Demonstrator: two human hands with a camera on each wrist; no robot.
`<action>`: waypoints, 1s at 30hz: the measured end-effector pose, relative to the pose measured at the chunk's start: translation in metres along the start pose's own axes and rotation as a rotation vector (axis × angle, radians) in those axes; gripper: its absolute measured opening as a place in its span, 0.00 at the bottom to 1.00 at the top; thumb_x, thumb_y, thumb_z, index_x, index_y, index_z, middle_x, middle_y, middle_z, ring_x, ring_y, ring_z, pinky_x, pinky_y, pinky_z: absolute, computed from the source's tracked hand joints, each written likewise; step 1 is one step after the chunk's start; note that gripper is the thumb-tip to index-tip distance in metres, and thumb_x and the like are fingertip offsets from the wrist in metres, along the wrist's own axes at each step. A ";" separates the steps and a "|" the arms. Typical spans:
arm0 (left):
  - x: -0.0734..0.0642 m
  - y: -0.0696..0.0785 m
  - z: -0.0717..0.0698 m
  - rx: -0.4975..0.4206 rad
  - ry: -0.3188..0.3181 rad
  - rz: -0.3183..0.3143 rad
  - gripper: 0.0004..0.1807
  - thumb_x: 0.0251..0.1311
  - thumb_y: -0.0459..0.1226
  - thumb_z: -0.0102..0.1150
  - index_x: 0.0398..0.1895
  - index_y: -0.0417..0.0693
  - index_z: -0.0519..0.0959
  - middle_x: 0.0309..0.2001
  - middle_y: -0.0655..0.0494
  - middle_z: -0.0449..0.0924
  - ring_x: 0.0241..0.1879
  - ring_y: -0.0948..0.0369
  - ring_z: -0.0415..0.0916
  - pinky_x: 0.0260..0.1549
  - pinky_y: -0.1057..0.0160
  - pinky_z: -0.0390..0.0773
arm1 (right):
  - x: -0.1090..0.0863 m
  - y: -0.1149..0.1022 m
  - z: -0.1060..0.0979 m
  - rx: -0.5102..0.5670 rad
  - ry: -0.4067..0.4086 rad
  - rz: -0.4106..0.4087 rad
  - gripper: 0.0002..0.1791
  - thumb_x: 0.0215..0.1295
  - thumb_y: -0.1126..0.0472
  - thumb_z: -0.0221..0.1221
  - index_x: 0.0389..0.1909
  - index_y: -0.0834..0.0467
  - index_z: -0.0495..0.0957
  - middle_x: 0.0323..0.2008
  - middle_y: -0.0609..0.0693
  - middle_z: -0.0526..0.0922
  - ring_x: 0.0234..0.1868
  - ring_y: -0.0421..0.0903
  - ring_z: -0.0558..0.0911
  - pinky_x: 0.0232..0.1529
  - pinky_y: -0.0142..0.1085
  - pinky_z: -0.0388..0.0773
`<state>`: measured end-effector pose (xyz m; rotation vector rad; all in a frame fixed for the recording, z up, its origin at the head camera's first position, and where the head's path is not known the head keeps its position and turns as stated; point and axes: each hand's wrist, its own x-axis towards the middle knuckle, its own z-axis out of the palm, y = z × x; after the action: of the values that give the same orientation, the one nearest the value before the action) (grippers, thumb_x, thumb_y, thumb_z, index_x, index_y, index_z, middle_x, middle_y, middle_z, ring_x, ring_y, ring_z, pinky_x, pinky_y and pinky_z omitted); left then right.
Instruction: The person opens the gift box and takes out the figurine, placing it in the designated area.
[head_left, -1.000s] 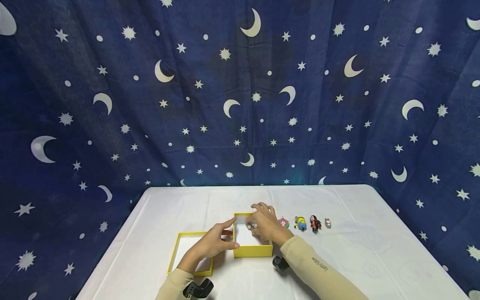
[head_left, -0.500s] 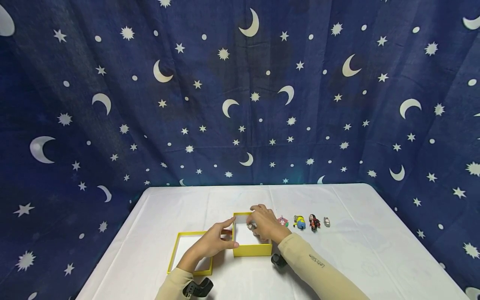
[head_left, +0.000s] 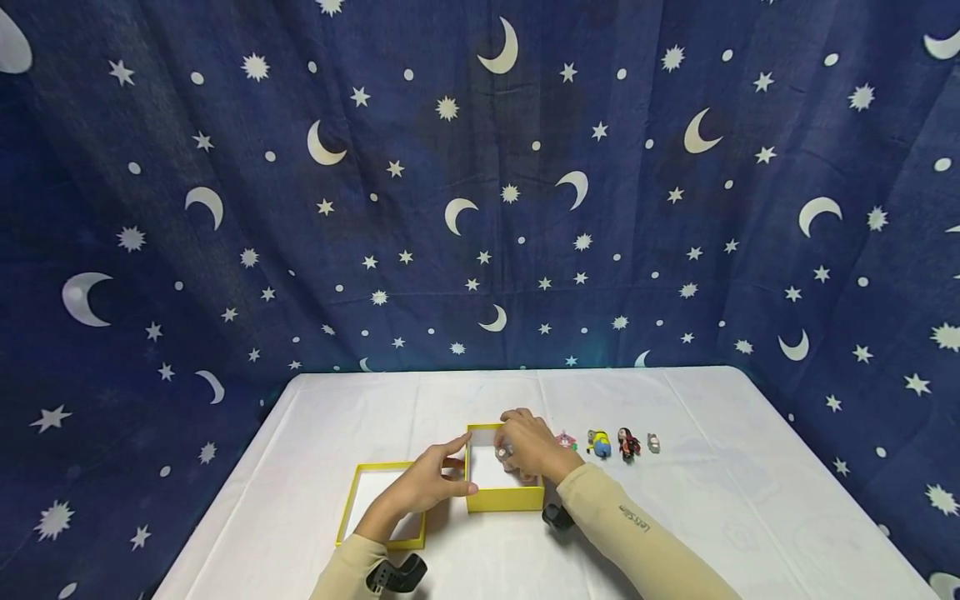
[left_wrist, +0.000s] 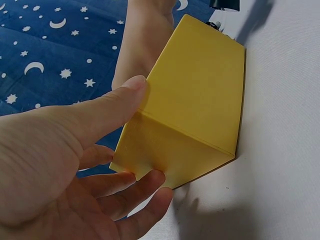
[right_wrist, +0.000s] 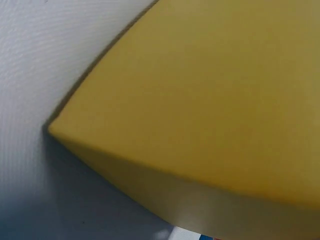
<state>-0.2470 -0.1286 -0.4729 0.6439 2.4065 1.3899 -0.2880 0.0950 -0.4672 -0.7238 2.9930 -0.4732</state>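
- Left hand: thumb and fingers loosely spread, thumb at the near left corner of the box, fingertips against its left wall.
- Right hand: reaching inside the box, fingers bent; a grey figure is pinched at the fingertips, partly covered.
- Box: yellow outside, white within, open side up, at the middle of the table.
- Lid: inner side up, left of the box, partly behind the left hand.
- Row right of the box, left to right: pink figure, partly hidden; yellow-and-blue figure; red-and-black doll; small grey toy.
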 end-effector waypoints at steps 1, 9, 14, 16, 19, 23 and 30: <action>0.000 0.000 0.000 0.000 -0.001 0.000 0.46 0.61 0.36 0.70 0.79 0.38 0.56 0.78 0.39 0.57 0.67 0.41 0.71 0.62 0.46 0.80 | 0.000 0.000 -0.001 0.017 -0.005 -0.003 0.13 0.47 0.61 0.78 0.35 0.51 0.88 0.65 0.58 0.77 0.69 0.61 0.70 0.63 0.60 0.74; 0.001 -0.001 0.001 -0.016 -0.010 -0.010 0.46 0.61 0.36 0.70 0.79 0.37 0.56 0.78 0.37 0.56 0.67 0.40 0.71 0.63 0.44 0.79 | -0.007 0.003 -0.012 0.183 0.015 -0.033 0.11 0.54 0.62 0.75 0.37 0.53 0.85 0.66 0.61 0.75 0.71 0.62 0.68 0.68 0.63 0.69; 0.000 0.001 0.000 -0.014 -0.010 -0.004 0.46 0.61 0.35 0.69 0.78 0.37 0.56 0.78 0.36 0.57 0.66 0.40 0.72 0.61 0.45 0.80 | -0.011 0.007 -0.021 0.239 0.037 -0.024 0.11 0.56 0.61 0.74 0.40 0.52 0.85 0.68 0.60 0.74 0.72 0.61 0.67 0.71 0.61 0.68; 0.000 0.003 0.000 -0.019 -0.006 -0.006 0.46 0.61 0.35 0.70 0.78 0.37 0.56 0.77 0.35 0.57 0.66 0.40 0.72 0.61 0.45 0.80 | -0.012 0.008 -0.024 0.252 0.050 -0.013 0.12 0.56 0.61 0.74 0.40 0.52 0.84 0.68 0.59 0.74 0.73 0.61 0.67 0.72 0.60 0.68; 0.000 0.005 0.000 -0.032 -0.004 -0.006 0.46 0.60 0.34 0.70 0.78 0.36 0.56 0.77 0.35 0.58 0.66 0.40 0.72 0.61 0.44 0.79 | -0.016 0.010 -0.027 0.280 0.070 0.006 0.13 0.56 0.61 0.74 0.41 0.51 0.84 0.68 0.59 0.73 0.73 0.60 0.66 0.73 0.59 0.67; 0.000 0.006 0.000 -0.039 -0.009 -0.004 0.46 0.60 0.33 0.70 0.78 0.36 0.55 0.77 0.35 0.57 0.66 0.39 0.72 0.62 0.42 0.79 | -0.022 0.013 -0.031 0.303 0.106 0.026 0.14 0.56 0.61 0.74 0.41 0.51 0.83 0.67 0.58 0.74 0.72 0.60 0.67 0.73 0.59 0.67; 0.000 0.004 0.000 -0.014 -0.006 -0.015 0.47 0.60 0.35 0.70 0.79 0.37 0.55 0.77 0.36 0.58 0.66 0.41 0.72 0.62 0.44 0.79 | -0.033 0.019 -0.038 0.342 0.169 0.052 0.14 0.55 0.62 0.74 0.41 0.48 0.83 0.61 0.54 0.81 0.67 0.57 0.73 0.69 0.57 0.71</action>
<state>-0.2456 -0.1267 -0.4693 0.6243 2.3899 1.3947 -0.2703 0.1364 -0.4384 -0.6011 2.9488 -1.0581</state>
